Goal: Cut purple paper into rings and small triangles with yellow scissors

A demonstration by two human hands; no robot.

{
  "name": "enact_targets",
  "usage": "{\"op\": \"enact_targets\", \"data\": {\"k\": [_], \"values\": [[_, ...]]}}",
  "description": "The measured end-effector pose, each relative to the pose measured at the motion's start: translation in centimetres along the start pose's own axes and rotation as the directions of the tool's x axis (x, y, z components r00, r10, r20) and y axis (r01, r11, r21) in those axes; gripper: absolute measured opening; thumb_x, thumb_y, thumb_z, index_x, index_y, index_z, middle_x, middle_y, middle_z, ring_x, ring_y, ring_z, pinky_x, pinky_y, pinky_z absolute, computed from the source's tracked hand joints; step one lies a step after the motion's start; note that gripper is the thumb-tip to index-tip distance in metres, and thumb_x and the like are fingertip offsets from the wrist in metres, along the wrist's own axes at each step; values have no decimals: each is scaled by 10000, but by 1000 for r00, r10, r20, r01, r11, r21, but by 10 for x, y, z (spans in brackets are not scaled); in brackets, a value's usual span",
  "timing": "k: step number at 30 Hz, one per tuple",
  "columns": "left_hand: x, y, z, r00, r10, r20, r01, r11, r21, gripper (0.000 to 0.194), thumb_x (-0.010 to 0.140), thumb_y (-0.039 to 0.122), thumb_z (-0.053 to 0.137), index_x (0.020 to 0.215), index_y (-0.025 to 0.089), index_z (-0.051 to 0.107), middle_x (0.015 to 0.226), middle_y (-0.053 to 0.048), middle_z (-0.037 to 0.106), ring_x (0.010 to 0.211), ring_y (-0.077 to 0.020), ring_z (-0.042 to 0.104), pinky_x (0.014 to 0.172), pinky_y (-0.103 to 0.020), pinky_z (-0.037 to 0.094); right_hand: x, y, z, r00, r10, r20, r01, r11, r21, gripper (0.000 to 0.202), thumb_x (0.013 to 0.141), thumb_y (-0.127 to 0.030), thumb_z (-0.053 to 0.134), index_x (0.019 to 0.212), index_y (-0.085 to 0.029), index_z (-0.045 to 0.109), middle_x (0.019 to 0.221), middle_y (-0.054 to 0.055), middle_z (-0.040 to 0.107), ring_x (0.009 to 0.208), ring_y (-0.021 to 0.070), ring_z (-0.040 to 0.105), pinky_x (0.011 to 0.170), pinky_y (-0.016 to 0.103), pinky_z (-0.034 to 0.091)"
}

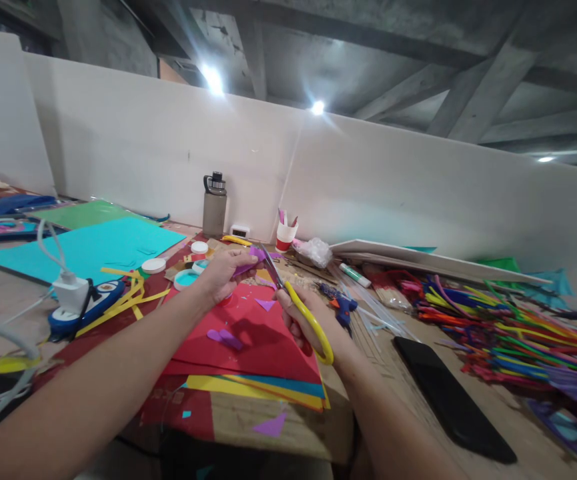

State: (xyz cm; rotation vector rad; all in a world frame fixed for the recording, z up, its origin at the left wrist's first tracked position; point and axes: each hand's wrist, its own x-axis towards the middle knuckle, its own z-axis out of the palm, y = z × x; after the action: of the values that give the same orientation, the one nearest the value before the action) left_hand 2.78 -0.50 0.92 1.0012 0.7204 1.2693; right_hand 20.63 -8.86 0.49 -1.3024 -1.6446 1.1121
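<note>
Pinched in the fingers of my left hand is a piece of purple paper. My right hand grips a pair of scissors with yellow handles. Their metal blades point up and left and meet the purple paper's edge; whether they are parted is hard to make out. Below both hands lies a stack of coloured sheets with a red sheet on top. Cut purple pieces and a purple scrap rest on the red sheet. Another purple scrap lies near the table's front edge.
A bottle and a paper cup of pens stand at the back. Right are a glue gun, a glue stick, a black phone and colourful pipe cleaners. Left are a power strip, yellow strips and a cyan sheet.
</note>
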Motion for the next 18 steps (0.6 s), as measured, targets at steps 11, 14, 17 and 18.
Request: {"op": "enact_targets", "data": {"k": [11, 14, 17, 18], "values": [[-2, 1, 1, 1000, -11, 2, 11, 999, -30, 76, 635, 101, 701, 600, 118, 636, 683, -74, 691, 685, -143, 644, 608, -241, 466, -1, 1, -1, 1000, -3, 0, 3, 1000, -28, 475, 823, -635, 489, 953, -185, 572, 525, -77, 446, 328, 60, 386, 279, 156, 305], [-1, 1, 0, 1000, -20, -4, 20, 999, -28, 56, 635, 104, 707, 627, 111, 652, 697, -80, 695, 683, -140, 642, 620, -245, 470, -2, 0, -1, 1000, -8, 0, 8, 999, -36, 470, 829, -631, 484, 955, -187, 573, 529, -77, 447, 323, 62, 390, 272, 157, 297], [-1, 0, -1, 1000, -22, -2, 22, 999, -23, 53, 638, 118, 715, 645, 110, 663, 710, -83, 697, 699, -142, 646, 645, -251, 478, -1, 0, 0, 1000, -4, -1, 4, 999, -35, 449, 833, -618, 488, 953, -193, 572, 527, -78, 445, 319, 58, 379, 270, 155, 294], [-1, 0, -1, 1000, -20, -4, 20, 1000, -23, 56, 637, 122, 718, 646, 111, 664, 709, -82, 697, 702, -144, 646, 652, -254, 480, -1, 0, 0, 1000, 0, 0, 0, 999, -32, 442, 832, -614, 493, 949, -195, 571, 524, -77, 444, 321, 57, 375, 272, 155, 297]]}}
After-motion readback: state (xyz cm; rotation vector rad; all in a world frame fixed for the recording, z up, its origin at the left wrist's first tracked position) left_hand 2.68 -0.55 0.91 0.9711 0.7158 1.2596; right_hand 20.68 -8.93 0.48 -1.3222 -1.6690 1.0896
